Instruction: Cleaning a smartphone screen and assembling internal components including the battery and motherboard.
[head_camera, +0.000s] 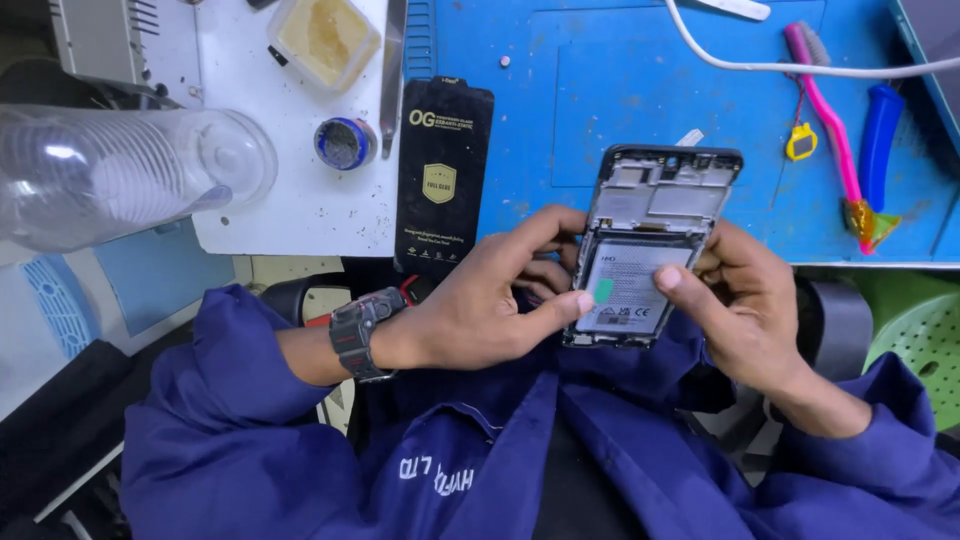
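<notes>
Both hands, left hand (480, 305) and right hand (735, 300), grip 1 opened phone (650, 245); its frame holds a battery (630, 288); a square tub (323, 35) holds yellowish paste

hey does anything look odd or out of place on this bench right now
Two things. The phone held in both hands, left hand and right hand, has its back off, with the battery bare. A clear plastic bottle lies on its side at the white board's left edge. No spill shows.
</notes>
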